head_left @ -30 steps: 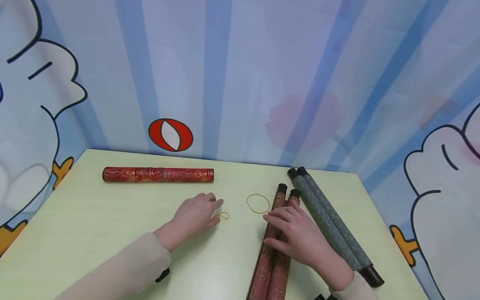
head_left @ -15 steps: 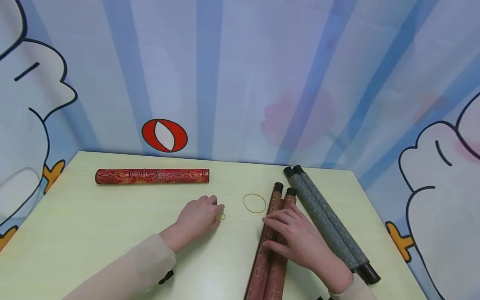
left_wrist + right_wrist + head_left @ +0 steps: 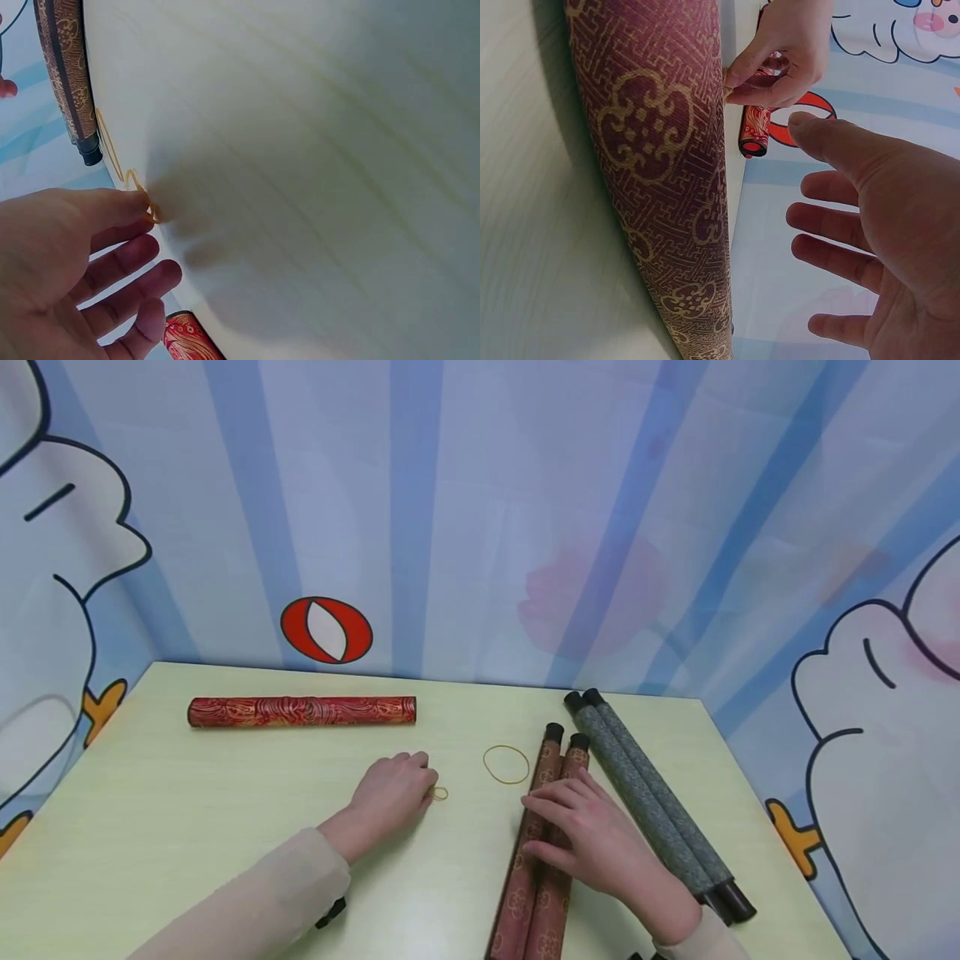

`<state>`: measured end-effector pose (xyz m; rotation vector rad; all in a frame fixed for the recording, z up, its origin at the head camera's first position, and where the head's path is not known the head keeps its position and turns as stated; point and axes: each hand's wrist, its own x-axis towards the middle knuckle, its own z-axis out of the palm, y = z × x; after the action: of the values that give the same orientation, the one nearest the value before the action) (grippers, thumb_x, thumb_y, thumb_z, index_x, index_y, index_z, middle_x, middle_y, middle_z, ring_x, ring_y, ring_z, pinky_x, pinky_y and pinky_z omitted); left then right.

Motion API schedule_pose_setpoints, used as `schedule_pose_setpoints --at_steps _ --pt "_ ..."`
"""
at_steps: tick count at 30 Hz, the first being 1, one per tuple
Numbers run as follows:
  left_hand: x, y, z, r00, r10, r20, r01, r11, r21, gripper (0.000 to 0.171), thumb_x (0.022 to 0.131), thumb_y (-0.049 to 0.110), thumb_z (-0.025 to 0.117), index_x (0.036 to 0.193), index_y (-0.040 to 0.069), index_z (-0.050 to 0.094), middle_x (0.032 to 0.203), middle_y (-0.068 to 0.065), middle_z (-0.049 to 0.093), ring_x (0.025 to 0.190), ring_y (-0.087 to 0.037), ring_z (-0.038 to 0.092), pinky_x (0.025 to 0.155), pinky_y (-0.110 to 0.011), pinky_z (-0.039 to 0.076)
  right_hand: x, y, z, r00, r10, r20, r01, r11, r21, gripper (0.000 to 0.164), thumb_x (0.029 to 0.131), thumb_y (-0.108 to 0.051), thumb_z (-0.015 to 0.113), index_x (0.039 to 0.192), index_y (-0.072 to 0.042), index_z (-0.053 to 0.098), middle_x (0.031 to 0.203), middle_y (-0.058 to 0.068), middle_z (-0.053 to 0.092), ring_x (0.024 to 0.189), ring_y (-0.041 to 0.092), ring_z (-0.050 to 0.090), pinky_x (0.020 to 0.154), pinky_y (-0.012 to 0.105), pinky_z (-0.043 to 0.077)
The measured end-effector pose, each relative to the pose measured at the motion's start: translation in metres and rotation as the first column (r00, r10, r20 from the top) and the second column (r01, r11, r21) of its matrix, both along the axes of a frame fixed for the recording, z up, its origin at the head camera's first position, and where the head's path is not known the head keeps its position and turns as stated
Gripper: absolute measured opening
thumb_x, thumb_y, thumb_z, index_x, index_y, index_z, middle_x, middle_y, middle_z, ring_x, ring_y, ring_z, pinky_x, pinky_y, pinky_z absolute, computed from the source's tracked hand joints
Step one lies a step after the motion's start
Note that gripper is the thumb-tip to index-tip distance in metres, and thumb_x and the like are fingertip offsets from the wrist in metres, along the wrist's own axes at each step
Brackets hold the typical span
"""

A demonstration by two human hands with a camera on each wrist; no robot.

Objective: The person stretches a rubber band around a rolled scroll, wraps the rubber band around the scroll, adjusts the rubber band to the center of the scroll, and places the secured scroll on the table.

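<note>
My left hand (image 3: 386, 797) is low over the table, and its thumb and index finger pinch a small twisted yellow rubber band (image 3: 133, 177). A loop of that band shows beyond the fingertips in the head view. Another yellow rubber band (image 3: 485, 766) lies flat on the table to the right. My right hand (image 3: 596, 839) is held over two brown patterned scrolls (image 3: 517, 906) with dark end knobs, lying side by side. Its fingers are spread and relaxed; in the right wrist view a scroll (image 3: 645, 127) runs beside it, and nothing is gripped.
A red patterned roll (image 3: 300, 712) lies crosswise near the back left of the pale table (image 3: 150, 827). Two grey scrolls (image 3: 652, 802) with dark ends lie slanted at the right. A blue-striped cartoon backdrop (image 3: 480, 527) stands behind the table.
The left fingers have closed on the small rubber band, which lay by the fingertips a second ago. My right hand stays over the brown scrolls; the head view has shifted slightly.
</note>
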<state>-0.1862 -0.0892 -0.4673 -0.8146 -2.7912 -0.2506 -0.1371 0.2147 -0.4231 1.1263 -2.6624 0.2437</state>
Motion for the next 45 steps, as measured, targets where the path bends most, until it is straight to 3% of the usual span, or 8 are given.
schedule_pose_setpoints --at_steps 8,15,23,31,36,41,45 --pt "0.000 -0.003 0.000 0.999 0.025 0.024 -0.027 0.999 0.044 0.020 0.090 0.007 0.083 0.081 0.013 0.067 0.078 0.000 0.057 0.066 -0.021 0.059 0.060 -0.039 0.054 -0.002 -0.002 0.000 1.000 0.006 -0.005 -0.006 1.000 -0.008 0.050 0.092 -0.038 0.085 0.133 -0.010 0.075 0.125 0.006 0.073 0.119 0.027 0.068 0.119 0.064 0.041" --pt "0.001 -0.009 0.005 0.999 0.012 0.042 -0.017 0.992 0.126 0.016 0.091 0.007 0.083 0.085 0.017 0.073 0.079 0.003 0.061 0.069 -0.018 0.062 0.064 -0.037 0.055 -0.006 -0.008 0.002 1.000 0.027 -0.017 -0.027 0.999 -0.024 0.051 0.090 -0.035 0.087 0.132 -0.008 0.075 0.124 0.007 0.074 0.118 0.028 0.069 0.117 0.066 0.042" --pt "0.008 -0.010 0.029 0.998 -0.052 0.021 0.046 0.977 0.210 0.011 0.092 0.013 0.085 0.089 0.020 0.077 0.082 0.009 0.066 0.072 -0.008 0.062 0.062 -0.025 0.052 -0.016 -0.024 0.013 1.000 0.023 0.005 -0.023 0.998 -0.051 0.049 0.092 -0.035 0.085 0.133 -0.010 0.075 0.123 0.006 0.075 0.119 0.028 0.068 0.120 0.061 0.041" --pt "0.016 -0.003 0.057 0.995 -0.095 -0.002 0.091 0.952 0.291 0.007 0.092 0.015 0.086 0.093 0.018 0.079 0.083 0.008 0.068 0.074 -0.008 0.065 0.063 -0.021 0.051 -0.024 -0.038 0.027 0.999 0.027 0.025 -0.024 0.990 -0.136 0.049 0.094 -0.036 0.083 0.137 -0.012 0.073 0.123 0.005 0.076 0.119 0.028 0.069 0.121 0.060 0.041" --pt "0.019 0.001 0.066 0.993 -0.122 0.009 0.112 0.934 0.339 0.005 0.094 0.015 0.084 0.098 0.016 0.081 0.084 0.008 0.070 0.074 -0.007 0.065 0.064 -0.020 0.051 -0.023 -0.044 0.033 0.997 0.062 -0.054 -0.071 0.981 -0.181 0.045 0.091 -0.032 0.086 0.130 -0.012 0.076 0.119 0.004 0.077 0.115 0.026 0.071 0.119 0.056 0.045" --pt "0.021 0.004 0.071 0.987 -0.155 0.032 0.129 0.905 0.404 0.005 0.095 0.014 0.083 0.100 0.015 0.083 0.083 0.009 0.071 0.073 -0.005 0.064 0.065 -0.020 0.052 -0.023 -0.051 0.035 0.976 0.108 -0.189 -0.148 0.966 -0.212 0.034 0.086 -0.026 0.091 0.114 -0.012 0.078 0.108 0.002 0.077 0.105 0.023 0.073 0.114 0.054 0.051" --pt "0.021 0.007 0.072 0.983 -0.172 0.061 0.127 0.885 0.448 0.004 0.096 0.014 0.082 0.099 0.016 0.083 0.082 0.011 0.071 0.073 -0.002 0.063 0.066 -0.021 0.052 -0.024 -0.055 0.033 0.966 0.123 -0.228 -0.174 0.961 -0.216 0.030 0.084 -0.024 0.093 0.107 -0.013 0.078 0.102 0.001 0.076 0.101 0.022 0.073 0.111 0.055 0.053"
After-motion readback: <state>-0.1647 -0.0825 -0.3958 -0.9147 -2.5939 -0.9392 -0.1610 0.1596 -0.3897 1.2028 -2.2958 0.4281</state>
